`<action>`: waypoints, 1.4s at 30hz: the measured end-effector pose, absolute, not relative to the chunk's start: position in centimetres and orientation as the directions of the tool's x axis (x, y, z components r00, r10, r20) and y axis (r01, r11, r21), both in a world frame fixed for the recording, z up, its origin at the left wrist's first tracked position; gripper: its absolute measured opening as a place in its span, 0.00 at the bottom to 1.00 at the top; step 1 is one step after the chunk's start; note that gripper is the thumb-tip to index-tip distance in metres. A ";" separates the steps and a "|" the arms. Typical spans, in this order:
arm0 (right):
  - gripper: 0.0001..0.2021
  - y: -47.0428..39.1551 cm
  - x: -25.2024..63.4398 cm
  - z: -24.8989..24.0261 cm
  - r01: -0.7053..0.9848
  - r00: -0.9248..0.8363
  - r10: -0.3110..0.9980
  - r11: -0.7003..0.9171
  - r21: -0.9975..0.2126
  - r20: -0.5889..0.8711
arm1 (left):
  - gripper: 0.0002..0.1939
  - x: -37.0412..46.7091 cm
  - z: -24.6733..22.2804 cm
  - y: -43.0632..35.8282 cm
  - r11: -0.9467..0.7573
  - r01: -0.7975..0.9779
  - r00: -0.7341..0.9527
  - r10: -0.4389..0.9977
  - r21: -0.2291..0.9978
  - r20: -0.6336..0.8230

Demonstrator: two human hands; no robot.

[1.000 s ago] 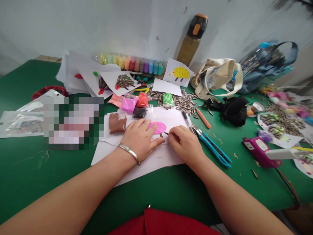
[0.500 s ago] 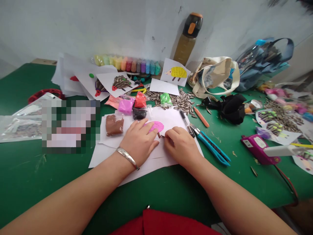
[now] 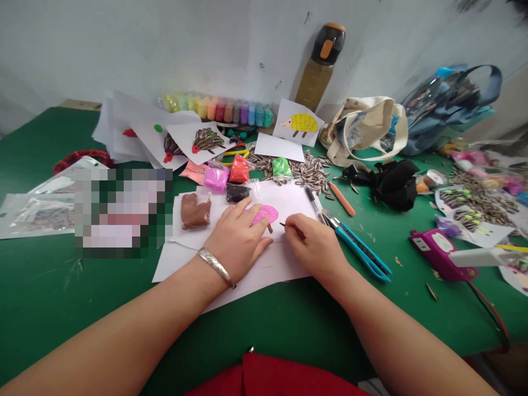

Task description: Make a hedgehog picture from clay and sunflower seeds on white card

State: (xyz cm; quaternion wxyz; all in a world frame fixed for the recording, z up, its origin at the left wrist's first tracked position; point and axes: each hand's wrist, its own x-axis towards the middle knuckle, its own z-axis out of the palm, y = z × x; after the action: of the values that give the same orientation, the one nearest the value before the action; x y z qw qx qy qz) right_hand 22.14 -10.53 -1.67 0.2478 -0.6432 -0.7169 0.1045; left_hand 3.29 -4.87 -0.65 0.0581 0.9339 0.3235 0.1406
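White paper point(image 3: 173, 263) lies in front of me with a flat pink clay shape point(image 3: 269, 213) on it; a small brown piece point(image 3: 270, 227) sticks out at its lower edge. My left hand point(image 3: 239, 234) rests on the paper, fingers spread, fingertips over the left part of the pink shape. To the right of the shape, my right hand point(image 3: 311, 239) pinches a thin dark pointed tool point(image 3: 282, 224), its tip apart from the clay. A bag of brown clay point(image 3: 196, 212) lies left of my left hand.
Bags of pink point(image 3: 215, 179), red point(image 3: 240, 168), black and green clay and sunflower seeds point(image 3: 307, 171) lie behind the paper. On the right are a blue cutter point(image 3: 363, 250), pens, an orange stick point(image 3: 342, 199) and a purple glue gun point(image 3: 443, 256). A bottle point(image 3: 319, 71) stands behind.
My right hand has moved slightly right, drawing the tool's tip away from the pink shape. My left hand stays on the paper. The whole view has shifted slightly.
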 end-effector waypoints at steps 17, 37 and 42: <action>0.08 -10.4 21.7 -2.0 0.865 -0.086 0.964 0.198 -0.462 0.253 | 0.21 3.3 -0.6 -4.9 -0.814 0.560 0.816 0.574 0.158 0.064; 0.12 -10.8 21.1 -2.2 0.915 -0.138 0.952 0.229 -0.332 0.274 | 0.21 3.5 -0.7 -5.1 -0.800 0.582 0.804 0.593 0.146 0.045; 0.11 -10.9 21.0 -2.1 0.914 -0.141 0.946 0.237 -0.328 0.291 | 0.21 3.5 -0.8 -5.2 -0.794 0.589 0.798 0.601 0.151 0.046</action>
State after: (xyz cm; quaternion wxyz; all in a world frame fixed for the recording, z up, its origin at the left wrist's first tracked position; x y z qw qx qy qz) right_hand 20.95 -10.88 -2.13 0.2220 -0.6165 -0.7545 0.0359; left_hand 3.50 -5.16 -0.76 0.0648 0.9459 0.3145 0.0460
